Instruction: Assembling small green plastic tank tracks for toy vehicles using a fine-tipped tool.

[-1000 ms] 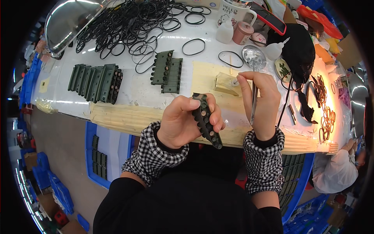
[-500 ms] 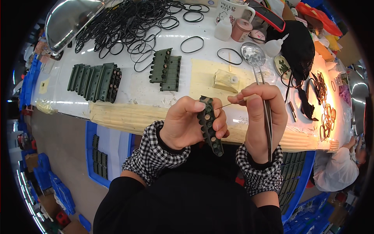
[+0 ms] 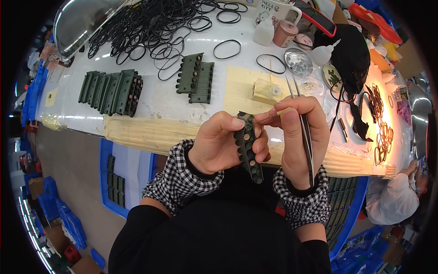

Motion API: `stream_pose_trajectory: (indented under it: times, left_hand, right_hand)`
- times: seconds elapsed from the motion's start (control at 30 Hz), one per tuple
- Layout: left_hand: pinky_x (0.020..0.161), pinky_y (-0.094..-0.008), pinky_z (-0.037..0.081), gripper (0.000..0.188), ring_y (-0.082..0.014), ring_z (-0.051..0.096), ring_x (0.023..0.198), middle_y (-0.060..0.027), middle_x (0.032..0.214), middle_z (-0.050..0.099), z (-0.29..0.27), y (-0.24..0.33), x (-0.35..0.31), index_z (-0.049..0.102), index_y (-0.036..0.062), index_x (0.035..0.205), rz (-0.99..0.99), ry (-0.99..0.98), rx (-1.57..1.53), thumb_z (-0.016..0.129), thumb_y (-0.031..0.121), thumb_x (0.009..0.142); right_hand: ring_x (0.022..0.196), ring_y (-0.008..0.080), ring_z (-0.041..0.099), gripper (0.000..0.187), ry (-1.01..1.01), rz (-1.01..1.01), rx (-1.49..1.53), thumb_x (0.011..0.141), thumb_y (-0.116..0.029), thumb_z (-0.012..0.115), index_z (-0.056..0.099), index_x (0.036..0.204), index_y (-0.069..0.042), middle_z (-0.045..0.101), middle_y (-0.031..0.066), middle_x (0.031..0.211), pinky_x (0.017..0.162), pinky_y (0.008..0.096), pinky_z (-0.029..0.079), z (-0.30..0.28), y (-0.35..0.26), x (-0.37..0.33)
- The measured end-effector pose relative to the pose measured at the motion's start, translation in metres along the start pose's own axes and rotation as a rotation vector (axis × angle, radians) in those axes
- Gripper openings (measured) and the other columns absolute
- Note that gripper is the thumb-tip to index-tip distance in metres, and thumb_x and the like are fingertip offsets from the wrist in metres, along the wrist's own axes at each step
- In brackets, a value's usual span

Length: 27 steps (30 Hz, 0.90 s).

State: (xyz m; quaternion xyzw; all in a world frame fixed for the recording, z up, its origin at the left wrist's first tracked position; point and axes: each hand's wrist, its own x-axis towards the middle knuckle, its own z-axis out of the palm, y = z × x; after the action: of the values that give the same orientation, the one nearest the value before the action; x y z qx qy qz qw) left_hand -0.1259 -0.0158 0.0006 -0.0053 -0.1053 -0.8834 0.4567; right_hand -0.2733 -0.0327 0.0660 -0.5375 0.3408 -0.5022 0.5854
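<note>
My left hand [image 3: 213, 142] is closed round a dark green toy-tank track piece [image 3: 248, 146] with round wheels along its face. The piece stands roughly upright, tilted a little, its wheels facing me. In my right hand [image 3: 305, 137], thumb and index finger pinch a thin needle-like rod [image 3: 268, 118], whose tip is at the piece's upper edge by my left fingers. Whether the tip touches it, I cannot tell. A pair of metal tweezers [image 3: 307, 141] is also tucked in my right hand, points up, with nothing between them. Two similar green pieces [image 3: 190, 77] lie on the table.
A row of several green pieces [image 3: 112, 92] lies at left. Black rubber bands [image 3: 141, 27] heap at the back. Beyond my right hand are a pale block [image 3: 264, 91], a clear dish [image 3: 299, 62] and a mug [image 3: 276, 11]. Blue trays [image 3: 107, 182] sit below the table edge.
My right hand has shifted slightly left, bringing the rod closer against the track piece. The tweezers tilt more to the left. My left hand keeps its grip.
</note>
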Motion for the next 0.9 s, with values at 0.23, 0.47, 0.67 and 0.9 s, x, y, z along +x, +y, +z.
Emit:
stream_pose_trajectory:
  times: [0.23,0.47,0.67,0.9]
  left_hand:
    - [0.08,-0.0414,0.044,0.033,-0.0309,0.058,0.077,-0.0159,0.081,0.061,-0.001,0.0,-0.001,0.059,-0.0003,0.095,0.007,0.009,-0.008,0.045,0.028,0.086]
    - [0.089,-0.0425,0.039,0.03,-0.0249,0.057,0.079,-0.01,0.079,0.058,-0.002,0.009,-0.003,0.051,0.0057,0.09,-0.007,0.086,0.231,0.05,0.035,0.082]
    - [0.082,-0.0371,0.046,0.023,-0.0221,0.059,0.082,-0.0118,0.083,0.06,0.015,0.017,-0.006,0.051,0.0023,0.092,0.134,0.291,0.606,0.051,0.024,0.085]
    - [0.082,-0.0297,0.045,0.021,-0.0156,0.057,0.089,-0.0086,0.091,0.061,0.023,0.021,-0.007,0.05,0.0003,0.103,0.187,0.363,0.874,0.053,0.013,0.087]
  right_hand:
    - [0.063,0.0112,0.061,0.015,0.022,0.021,0.055,0.097,-0.014,0.051,0.052,0.099,0.001,0.064,0.0115,0.078,0.053,0.0219,0.051,0.0,0.002,0.001]
    - [0.071,0.0093,0.058,0.008,0.325,-0.44,-0.611,0.091,-0.007,0.059,0.059,0.09,0.001,0.062,0.0056,0.079,0.065,0.024,0.046,-0.035,0.029,0.032]
    - [0.075,0.0276,0.056,0.009,0.239,-0.626,-1.105,0.077,-0.003,0.069,0.062,0.082,-0.003,0.06,0.0094,0.076,0.065,0.0341,0.044,-0.04,0.036,0.045]
    - [0.069,0.0196,0.056,0.006,0.287,-0.66,-0.86,0.083,-0.003,0.066,0.062,0.087,0.0,0.059,0.0082,0.076,0.065,0.0279,0.045,-0.034,0.024,0.03]
